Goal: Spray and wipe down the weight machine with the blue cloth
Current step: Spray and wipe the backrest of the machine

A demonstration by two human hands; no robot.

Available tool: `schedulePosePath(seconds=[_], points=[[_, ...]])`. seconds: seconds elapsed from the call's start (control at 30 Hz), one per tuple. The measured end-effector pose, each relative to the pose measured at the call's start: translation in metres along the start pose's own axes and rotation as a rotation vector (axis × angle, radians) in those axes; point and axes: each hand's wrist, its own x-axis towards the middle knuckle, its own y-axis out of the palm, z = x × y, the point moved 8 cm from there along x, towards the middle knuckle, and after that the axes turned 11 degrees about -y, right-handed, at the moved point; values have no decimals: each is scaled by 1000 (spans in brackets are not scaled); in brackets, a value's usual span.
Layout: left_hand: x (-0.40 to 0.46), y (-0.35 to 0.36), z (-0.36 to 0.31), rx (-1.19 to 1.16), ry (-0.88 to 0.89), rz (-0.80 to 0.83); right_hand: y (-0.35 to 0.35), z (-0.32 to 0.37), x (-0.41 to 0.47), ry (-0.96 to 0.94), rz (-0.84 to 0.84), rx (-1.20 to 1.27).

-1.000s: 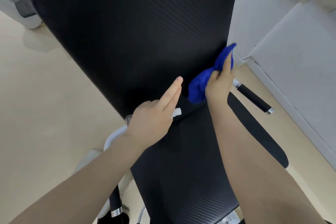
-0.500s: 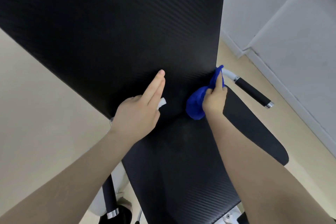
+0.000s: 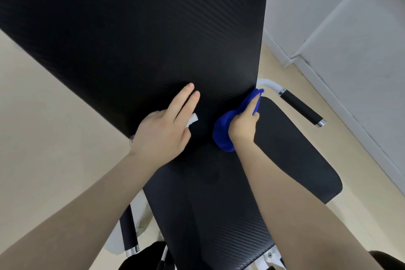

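The weight machine's black textured backrest (image 3: 142,35) fills the upper view, and its black seat pad (image 3: 219,204) runs below it. My right hand (image 3: 243,126) grips the bunched blue cloth (image 3: 223,129) and presses it against the backrest's lower right corner, where backrest meets seat. My left hand (image 3: 164,129) holds a small spray bottle; only its white nozzle (image 3: 192,119) shows beside the palm. The index and middle fingers lie straight against the backrest. The bottle's body is hidden under the hand.
A white tube with a black grip handle (image 3: 301,107) sticks out to the right of the seat; another black handle (image 3: 128,230) is at lower left. Grey-white panels (image 3: 350,50) stand at right. Beige floor (image 3: 43,138) lies on both sides.
My right hand has slid the cloth down the backrest's right edge to its bottom corner. My left hand stays flat on the backrest with the bottle. The view has moved closer.
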Motion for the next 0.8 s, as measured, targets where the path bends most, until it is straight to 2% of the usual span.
schedulePosePath(seconds=[0.07, 0.1, 0.2, 0.27, 0.33, 0.43, 0.5, 0.57, 0.63, 0.7, 0.8], points=[[-3, -1, 3, -68, 9, 12, 1, 1, -3, 57, 34, 55], [-5, -3, 3, -111, 23, 16, -4, 15, -4, -10, -3, 89], [-11, -11, 7, -195, 46, 24, -25, 89, -16, -415, -150, 162], [-14, -13, 15, -255, 0, 81, -23, 118, -25, -543, -177, 121], [-21, -18, 30, -291, -86, 131, -18, 113, -30, -466, -170, 42], [-32, -29, 62, -328, -266, 137, -12, 81, -29, -225, -112, -26], [-39, -36, 78, -354, -328, 109, -16, 96, -35, -232, -139, 29], [-44, -43, 92, -372, -370, 80, -18, 143, -51, -442, -187, 88], [-48, -48, 104, -407, -434, 48, -13, 195, -81, -750, -230, 36], [-54, -51, 120, -453, -527, 6, 7, 225, -117, -1052, -259, -174], [-58, -52, 139, -534, -657, -58, 39, 225, -147, -1339, -183, -506]])
